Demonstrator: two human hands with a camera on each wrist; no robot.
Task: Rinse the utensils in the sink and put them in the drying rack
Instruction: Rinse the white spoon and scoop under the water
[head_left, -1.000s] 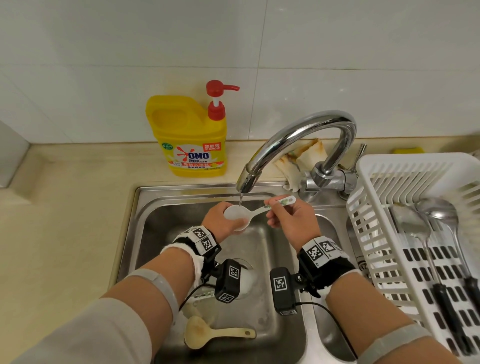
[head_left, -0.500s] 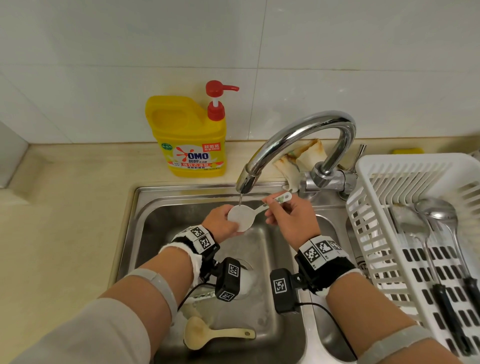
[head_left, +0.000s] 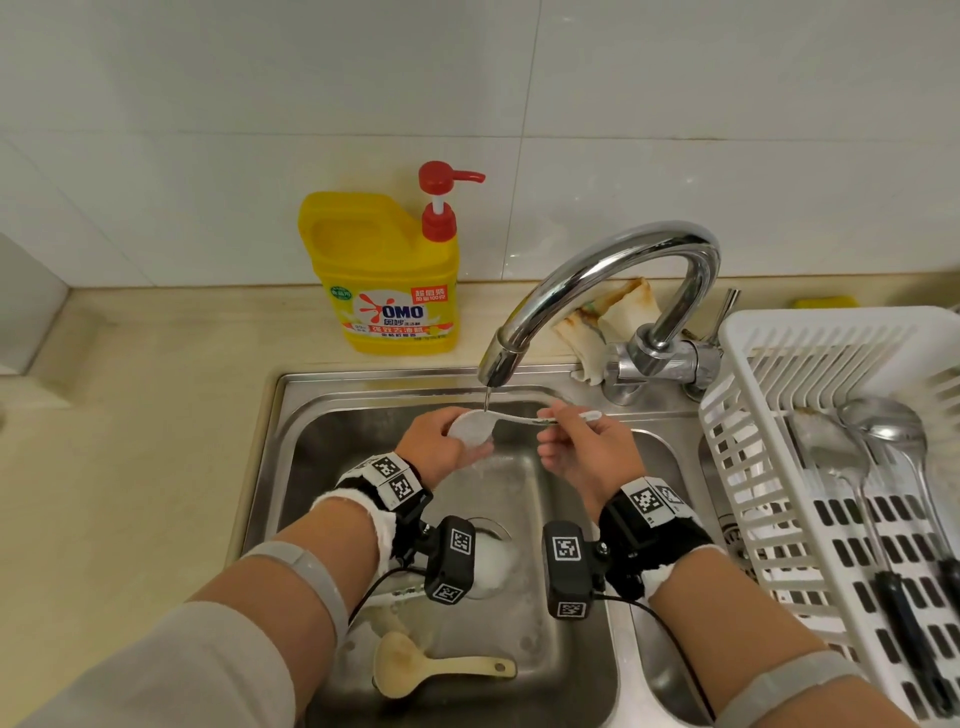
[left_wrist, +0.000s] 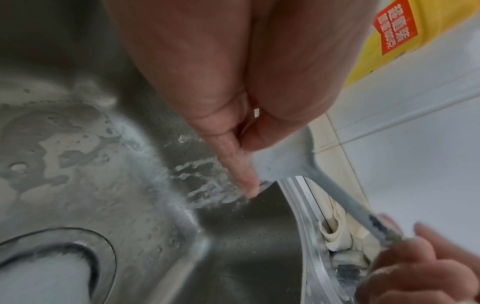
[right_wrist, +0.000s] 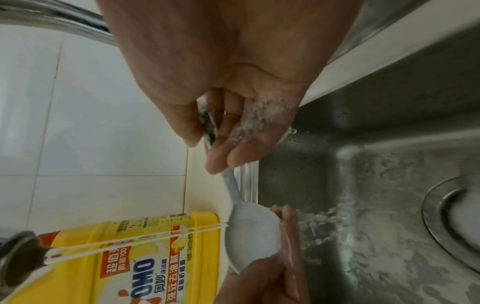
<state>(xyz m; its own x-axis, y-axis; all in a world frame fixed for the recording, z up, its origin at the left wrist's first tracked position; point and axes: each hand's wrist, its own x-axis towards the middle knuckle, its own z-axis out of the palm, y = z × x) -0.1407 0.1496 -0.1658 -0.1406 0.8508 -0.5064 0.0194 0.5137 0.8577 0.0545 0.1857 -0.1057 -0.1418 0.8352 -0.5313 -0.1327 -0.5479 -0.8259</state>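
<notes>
A white spoon (head_left: 472, 427) is held level under the thin stream from the chrome faucet (head_left: 597, 270), over the steel sink (head_left: 322, 415). My left hand (head_left: 454, 431) grips its bowl, with one finger running along the underside (left_wrist: 233, 162) and the thumb on top. My right hand (head_left: 553, 418) pinches the patterned handle end between thumb and fingers (right_wrist: 218, 144). Foam clings to the right palm. In the right wrist view the water hits the edge of the spoon bowl (right_wrist: 252, 236). A beige rice paddle (head_left: 410, 667) lies on the near sink floor.
A white slotted drying rack (head_left: 831, 325) stands to the right of the sink, with metal ladles (head_left: 883, 431) with black handles lying in it. A yellow dish-soap bottle (head_left: 384, 275) stands behind the sink on the left. A crumpled cloth (head_left: 608, 317) lies behind the faucet.
The spoon has turned in my hands and its handle has dropped from tilted up to nearly level. Both hands have stayed under the spout, still holding the spoon.
</notes>
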